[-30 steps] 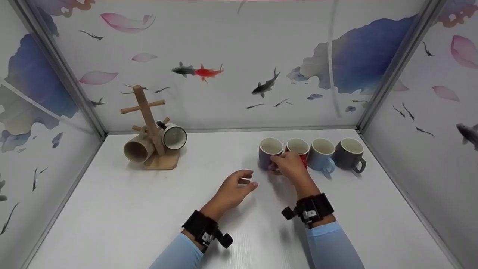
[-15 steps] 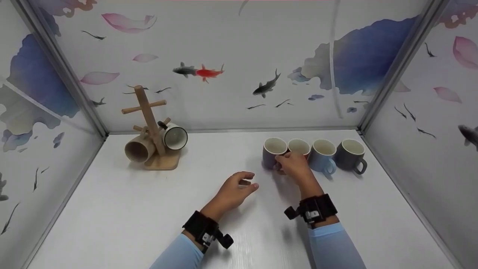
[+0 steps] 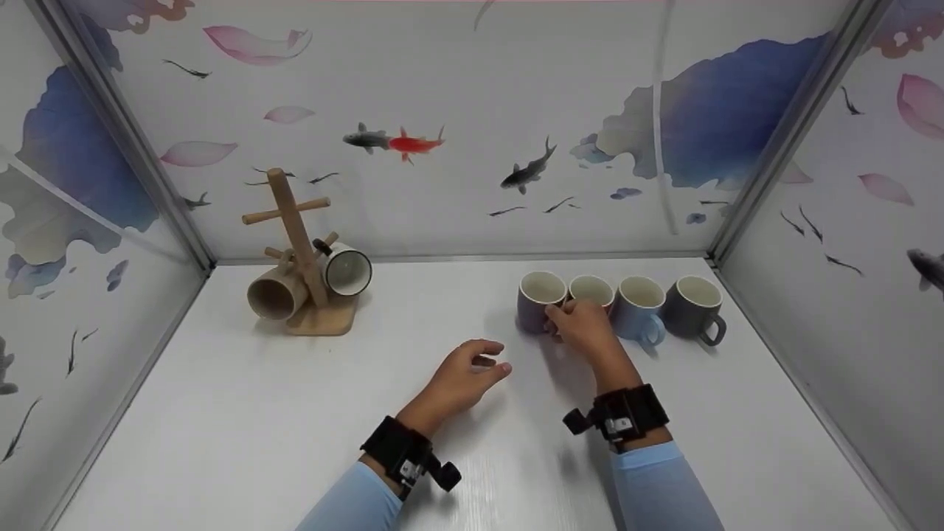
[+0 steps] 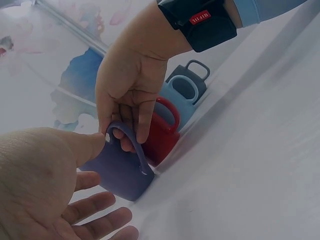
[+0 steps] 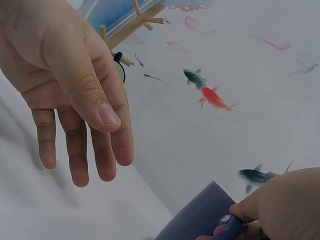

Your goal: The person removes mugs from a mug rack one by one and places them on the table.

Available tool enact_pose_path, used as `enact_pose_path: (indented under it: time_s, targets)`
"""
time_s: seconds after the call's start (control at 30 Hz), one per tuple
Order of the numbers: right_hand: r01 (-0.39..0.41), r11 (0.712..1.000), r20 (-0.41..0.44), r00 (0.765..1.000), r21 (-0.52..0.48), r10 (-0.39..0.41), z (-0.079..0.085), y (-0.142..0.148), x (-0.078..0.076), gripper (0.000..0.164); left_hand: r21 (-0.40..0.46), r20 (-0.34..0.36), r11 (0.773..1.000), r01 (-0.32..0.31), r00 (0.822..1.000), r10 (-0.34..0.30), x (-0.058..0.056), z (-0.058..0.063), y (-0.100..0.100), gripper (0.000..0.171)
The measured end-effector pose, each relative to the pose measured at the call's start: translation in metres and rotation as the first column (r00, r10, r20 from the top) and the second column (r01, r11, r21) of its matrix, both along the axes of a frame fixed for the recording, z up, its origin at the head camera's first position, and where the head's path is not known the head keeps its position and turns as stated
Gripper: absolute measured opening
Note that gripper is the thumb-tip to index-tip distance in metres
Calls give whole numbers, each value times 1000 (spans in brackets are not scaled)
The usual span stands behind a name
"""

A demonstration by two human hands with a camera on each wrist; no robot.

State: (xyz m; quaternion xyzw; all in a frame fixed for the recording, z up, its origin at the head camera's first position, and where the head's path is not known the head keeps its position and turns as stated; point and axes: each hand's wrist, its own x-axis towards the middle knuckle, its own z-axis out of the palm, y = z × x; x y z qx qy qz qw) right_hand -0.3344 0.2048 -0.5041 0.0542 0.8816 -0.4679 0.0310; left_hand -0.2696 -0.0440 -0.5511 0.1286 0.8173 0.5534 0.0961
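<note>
Right hand (image 3: 582,328): fingers curled about the handle (image 4: 142,159) of the purple mug (image 3: 532,313), same hold as 1 s ago; mug little shifted. Left hand (image 3: 459,377): fingers loose, holding nothing, pose unchanged, apart from the mug on its near left. Judged: grip settled, carrying not begun. Cannot tell whether mug base touches table (image 3: 295,413). Red mug (image 4: 161,142) partly behind right hand, close beside purple; could get knocked. Blue mug (image 3: 633,313), dark mug (image 3: 686,313) farther right. Well left of both hands: rack (image 3: 300,242), 2 mugs (image 3: 347,273) hanging.
</note>
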Motion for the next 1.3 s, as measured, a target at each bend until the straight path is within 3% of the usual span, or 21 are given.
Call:
enact_pose_path:
  time_s: [0.47,0.77,0.9,1.03,1.3]
  targets:
    - [-36,983,-23,999,180,41,7,1,2,41,0,-7,1000,0,1000,0,0,-1,-2,52]
    - [19,963,-121,992,270,14,32,4,13,47,-9,-14,1000,13,1000,-14,-2,3,-3,51]
    - [9,977,-170,985,211,28,39,-1,18,40,-12,-16,1000,1,1000,-1,-4,8,-6,50]
    - [-67,993,-190,978,98,85,40,-9,21,29,-10,-25,1000,-12,1000,12,-5,12,-12,51]
    - [-166,986,-253,954,12,163,31,-24,22,19,5,-52,999,-54,997,55,-10,23,-27,47]
